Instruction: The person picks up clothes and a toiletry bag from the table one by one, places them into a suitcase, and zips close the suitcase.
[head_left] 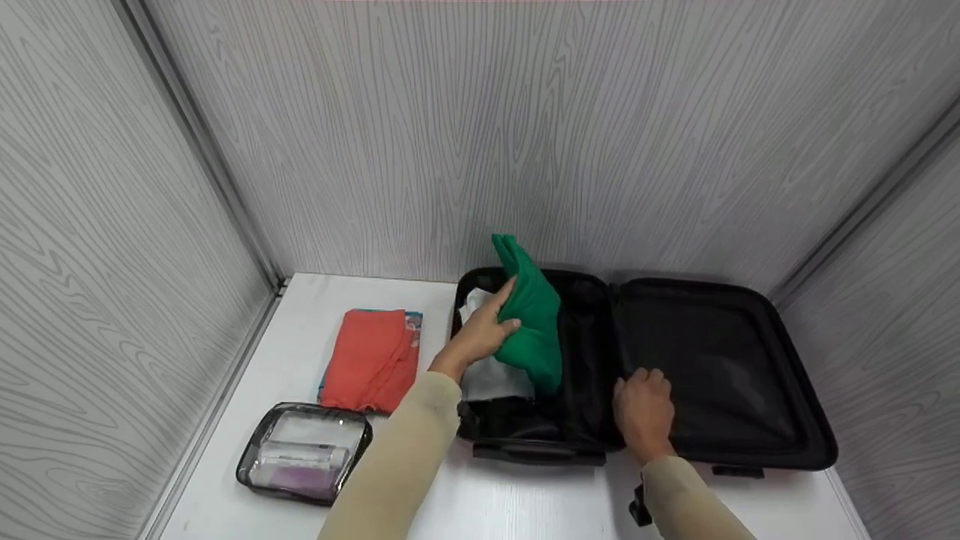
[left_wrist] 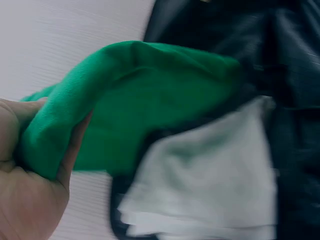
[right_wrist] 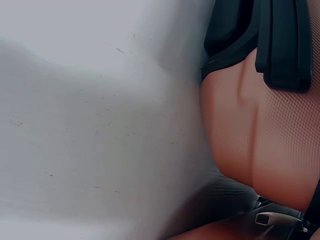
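My left hand (head_left: 484, 330) grips a folded green garment (head_left: 531, 322), thumb on one side and fingers on the other. The garment hangs tilted above the left half of an open black-lined suitcase (head_left: 585, 367). In the left wrist view the green cloth (left_wrist: 135, 95) bends over and droops away from the hand. Under it, a folded whitish-grey garment (left_wrist: 215, 180) lies in the suitcase. My right hand (head_left: 645, 412), fingers curled, holds the suitcase's inner rim near the front, where the two halves meet. Its fingertips are hidden.
Left of the suitcase lies a folded coral-red cloth (head_left: 371, 356) on a blue patterned one. A clear, black-edged pouch (head_left: 304, 450) with bottles sits nearer. The suitcase's right half (head_left: 720, 367) lies flat; the right wrist view shows its orange outer shell (right_wrist: 250, 125). Grey panels surround the white table (head_left: 495, 495).
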